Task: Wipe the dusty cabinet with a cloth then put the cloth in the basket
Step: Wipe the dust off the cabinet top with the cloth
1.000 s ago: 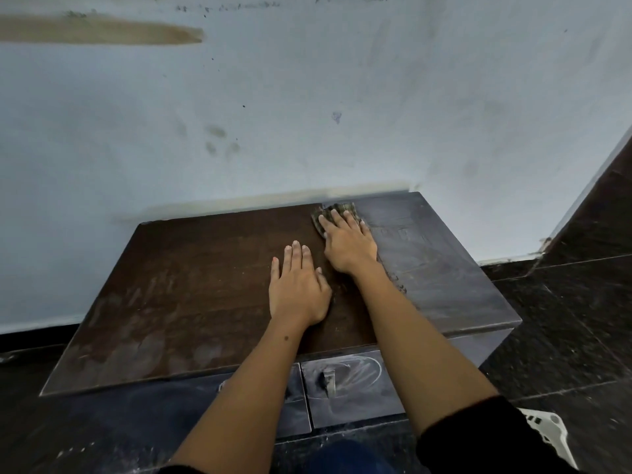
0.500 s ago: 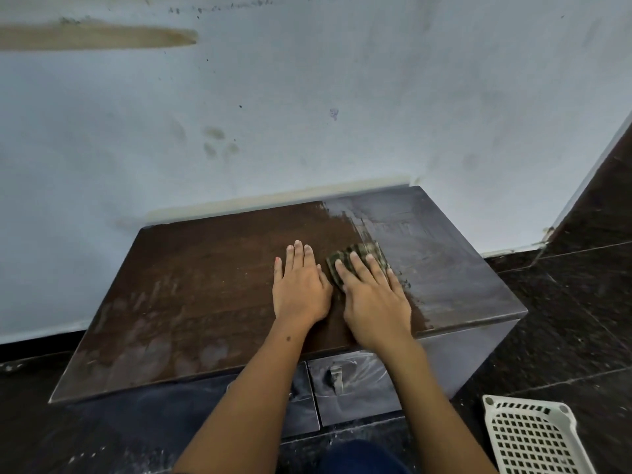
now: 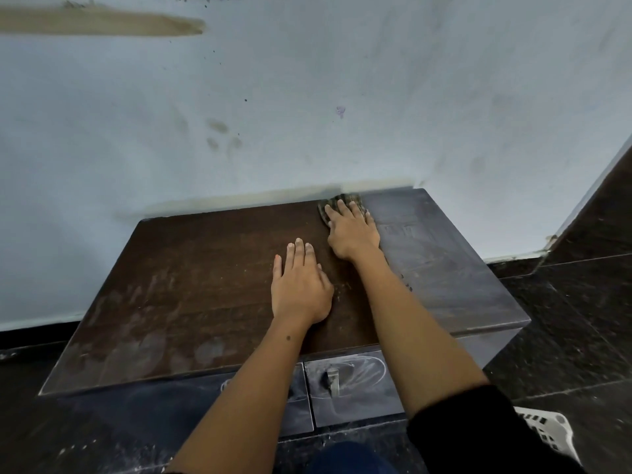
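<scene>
Pressing cloth (image 3: 338, 206) flat – right hand (image 3: 352, 230); cabinet (image 3: 205, 275) apparently half-dusty

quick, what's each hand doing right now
Left hand: open, flat on the cabinet top, holding nothing.
Right hand: open, straight fingers pressing the cloth at the back edge.

The cabinet (image 3: 212, 289) top is flat, bare across its left part and along its dusty right strip, so hands could slide there. The wall (image 3: 307, 97) closes off the back edge. The left hand (image 3: 299, 285) lies flat mid-top; the right hand (image 3: 352, 230) presses the cloth (image 3: 342, 203) against the wall. The basket (image 3: 550, 436) sits on the floor (image 3: 574, 330) at right.
</scene>
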